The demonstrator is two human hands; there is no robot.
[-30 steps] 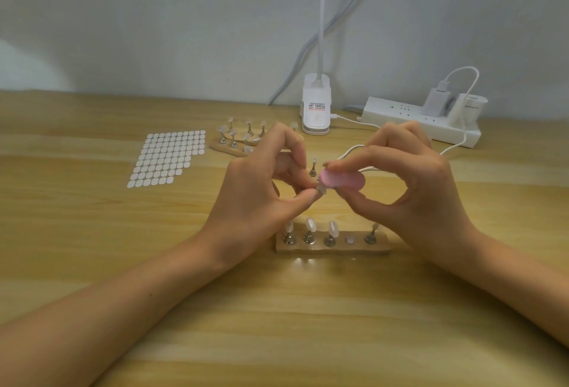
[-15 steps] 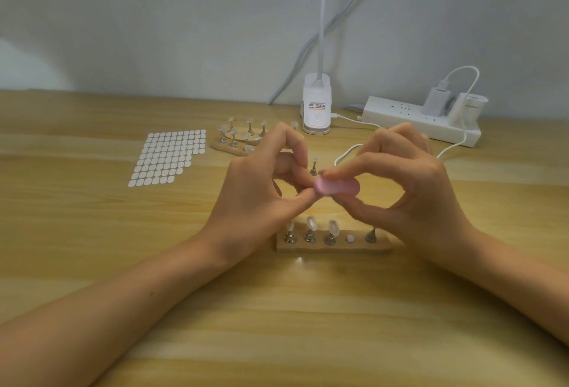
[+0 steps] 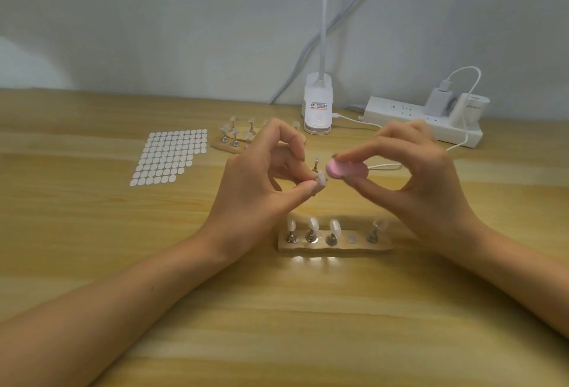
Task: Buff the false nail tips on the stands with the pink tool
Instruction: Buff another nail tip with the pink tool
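My left hand [image 3: 261, 180] pinches a small metal stand with a false nail tip [image 3: 321, 178] between thumb and fingers, held above the table. My right hand [image 3: 412, 183] pinches the pink tool [image 3: 346, 169] between thumb and forefinger, its end just right of the held tip with a small gap. Below the hands lies a wooden holder [image 3: 335, 245] with several nail stands on it and one bare metal disc [image 3: 351, 238]. A second wooden holder [image 3: 226, 146] with more tips sits behind my left hand, partly hidden.
A sheet of white adhesive dots [image 3: 169, 157] lies at the left. A white clip lamp base [image 3: 318, 106] and a power strip [image 3: 421, 118] with a charger and cable stand at the back by the wall. One lone stand [image 3: 315, 165] stands between the hands.
The pink tool has pulled slightly right and up, away from the held nail tip that it touched before. My left hand has stayed nearly in place.
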